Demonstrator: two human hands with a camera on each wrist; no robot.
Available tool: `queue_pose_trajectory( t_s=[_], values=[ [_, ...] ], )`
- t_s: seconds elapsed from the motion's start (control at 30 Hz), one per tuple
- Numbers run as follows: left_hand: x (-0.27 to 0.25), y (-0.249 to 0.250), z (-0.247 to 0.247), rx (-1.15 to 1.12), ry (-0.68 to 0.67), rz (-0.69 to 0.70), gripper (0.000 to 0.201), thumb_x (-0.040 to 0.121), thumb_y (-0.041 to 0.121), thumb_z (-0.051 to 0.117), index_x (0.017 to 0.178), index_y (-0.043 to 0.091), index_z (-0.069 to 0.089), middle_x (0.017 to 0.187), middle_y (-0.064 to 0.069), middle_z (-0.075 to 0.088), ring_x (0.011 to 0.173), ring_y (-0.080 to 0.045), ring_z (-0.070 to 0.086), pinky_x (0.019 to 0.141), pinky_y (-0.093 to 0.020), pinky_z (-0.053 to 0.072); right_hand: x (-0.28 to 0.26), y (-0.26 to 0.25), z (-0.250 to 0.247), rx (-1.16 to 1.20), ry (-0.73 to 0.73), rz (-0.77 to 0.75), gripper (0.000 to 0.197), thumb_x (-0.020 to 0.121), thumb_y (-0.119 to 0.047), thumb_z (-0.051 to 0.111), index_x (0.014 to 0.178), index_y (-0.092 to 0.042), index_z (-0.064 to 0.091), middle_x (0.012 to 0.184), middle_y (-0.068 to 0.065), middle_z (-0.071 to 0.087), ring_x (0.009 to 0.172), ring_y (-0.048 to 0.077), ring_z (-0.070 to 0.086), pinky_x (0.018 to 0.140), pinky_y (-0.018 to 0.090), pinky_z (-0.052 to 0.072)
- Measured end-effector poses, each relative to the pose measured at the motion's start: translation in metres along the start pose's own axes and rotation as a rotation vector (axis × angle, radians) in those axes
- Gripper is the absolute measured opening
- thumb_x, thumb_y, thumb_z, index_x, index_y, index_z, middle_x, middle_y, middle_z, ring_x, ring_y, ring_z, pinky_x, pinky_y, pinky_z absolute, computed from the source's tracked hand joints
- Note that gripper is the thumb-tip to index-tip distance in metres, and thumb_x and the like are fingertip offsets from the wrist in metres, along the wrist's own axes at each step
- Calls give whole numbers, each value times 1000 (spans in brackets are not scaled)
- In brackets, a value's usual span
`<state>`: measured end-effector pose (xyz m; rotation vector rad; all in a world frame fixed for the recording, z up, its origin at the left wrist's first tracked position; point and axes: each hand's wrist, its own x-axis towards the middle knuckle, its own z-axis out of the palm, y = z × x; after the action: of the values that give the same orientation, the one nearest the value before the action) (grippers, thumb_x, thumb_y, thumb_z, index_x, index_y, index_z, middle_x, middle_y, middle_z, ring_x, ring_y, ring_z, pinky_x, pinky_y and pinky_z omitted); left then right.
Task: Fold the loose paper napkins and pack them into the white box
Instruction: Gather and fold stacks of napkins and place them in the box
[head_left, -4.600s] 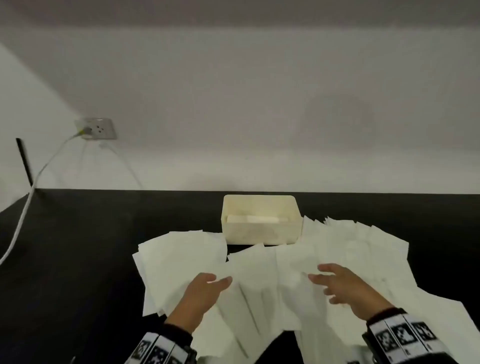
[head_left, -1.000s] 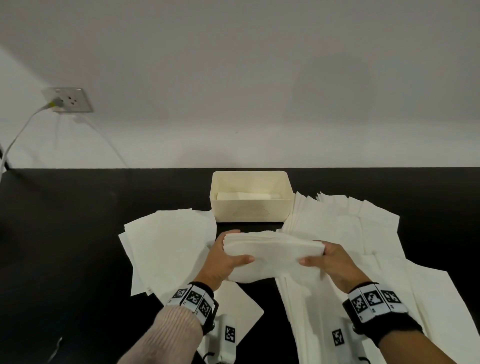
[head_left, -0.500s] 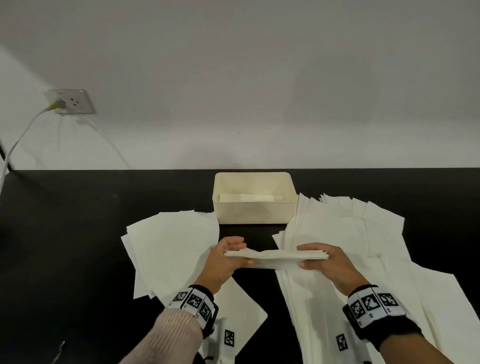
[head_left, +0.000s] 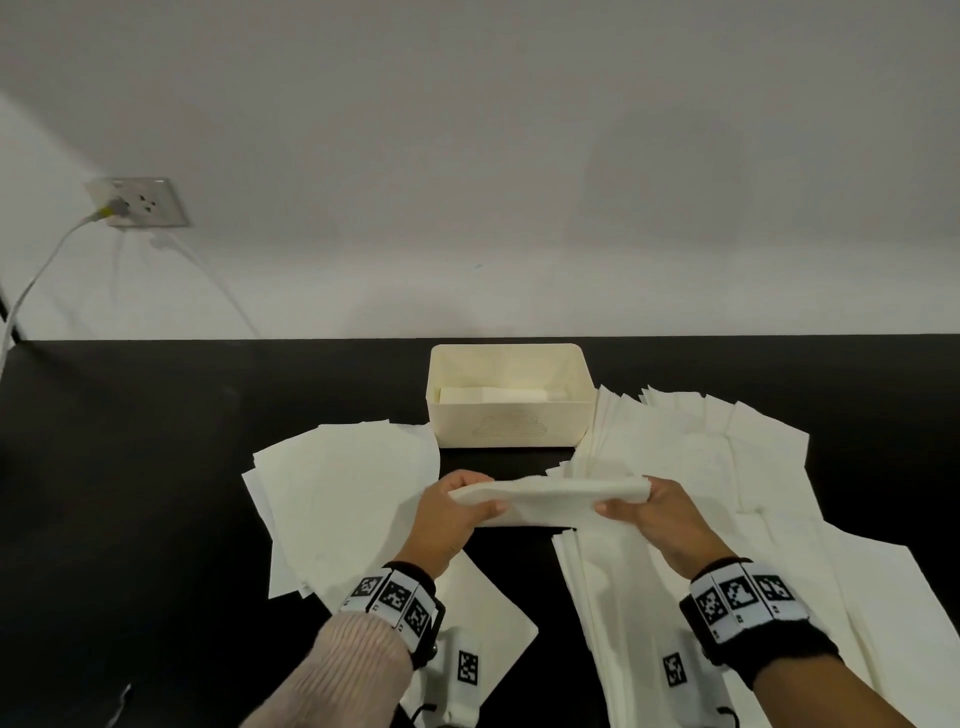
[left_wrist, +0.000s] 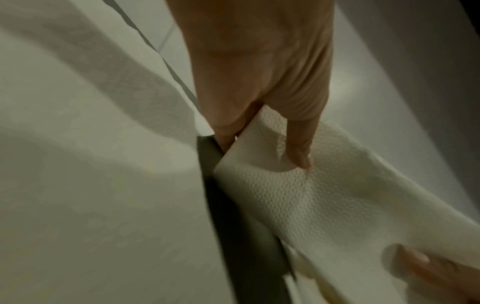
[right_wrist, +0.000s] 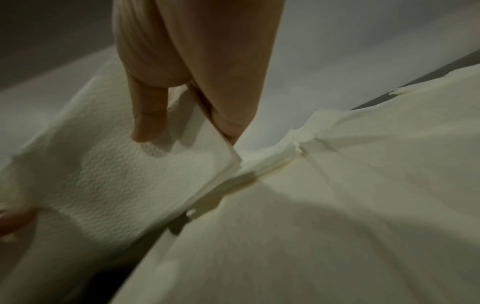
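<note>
I hold a folded white napkin (head_left: 550, 501) stretched between both hands, just above the black table in front of the white box (head_left: 509, 434). My left hand (head_left: 462, 506) pinches its left end with the thumb on top, and my right hand (head_left: 636, 506) pinches its right end. The left wrist view shows the embossed napkin (left_wrist: 324, 195) under my left hand (left_wrist: 262, 142). In the right wrist view my right hand (right_wrist: 187, 131) grips the same napkin (right_wrist: 130, 185) at its edge. A folded napkin (head_left: 493, 395) lies inside the box.
Loose napkins lie in a pile at the left (head_left: 343, 499) and in a wider spread at the right (head_left: 727, 519). A wall socket (head_left: 137, 202) with a white cable (head_left: 36, 275) is at the far left. The table (head_left: 130, 441) is dark and bare on the left.
Earlier my hands lay on the flat napkins. Over the last second the napkin between my hands went from a wide sagging sheet to a narrow folded strip.
</note>
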<state>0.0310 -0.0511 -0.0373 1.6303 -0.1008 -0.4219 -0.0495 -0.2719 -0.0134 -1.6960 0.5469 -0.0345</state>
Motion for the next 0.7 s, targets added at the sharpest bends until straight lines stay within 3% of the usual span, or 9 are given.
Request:
queue_pose_trajectory(
  t_s=[0.07,0.2,0.3,0.4,0.53,0.6,0.7],
  values=[
    [2,7,-2,-38,26,44,26,72,1,76,85,18,63,86,-1,62,80,-16,58,67,-22,49,-1,-5,-5,66,10,-14,17,72,1,76,86,-7,69,89,12,71,83,26,66,83,36,51],
    [0,8,-5,44,-14,44,28,71,4,78,87,20,62,89,1,63,85,-15,58,69,-21,48,-2,0,-8,-55,-19,13,20,71,-1,77,87,-9,69,87,9,70,82,25,64,68,33,49],
    [-1,6,-9,218,21,31,28,72,8,77,92,19,61,90,2,62,86,-15,58,65,-18,47,-4,0,-4,-169,11,42,19,75,-5,76,86,-18,66,93,7,71,88,25,67,75,36,53],
    [2,21,-18,401,60,109,29,73,12,77,94,24,62,91,8,61,85,-9,58,63,-11,45,-10,-26,-10,-194,83,-78,21,76,-5,75,85,-21,66,93,6,71,84,20,66,77,30,53],
    [-2,53,-2,429,-90,223,45,68,12,80,109,22,64,94,16,60,90,1,55,70,-5,43,-21,-69,2,-337,14,-299,26,74,-7,75,76,-30,64,77,-4,68,71,15,62,62,21,50],
    [-4,62,15,372,-137,229,45,69,13,80,111,18,64,94,11,62,90,-6,57,75,-13,45,-25,-85,14,-307,-24,-384,39,71,-5,77,81,-40,64,81,-5,69,74,13,63,67,21,52],
    [-8,64,28,-17,-148,153,37,69,5,80,101,15,65,92,4,67,95,-17,62,77,-22,52,-24,-93,16,-91,-33,-420,61,61,-8,85,104,-44,61,96,1,65,86,15,62,84,31,54]
  ],
)
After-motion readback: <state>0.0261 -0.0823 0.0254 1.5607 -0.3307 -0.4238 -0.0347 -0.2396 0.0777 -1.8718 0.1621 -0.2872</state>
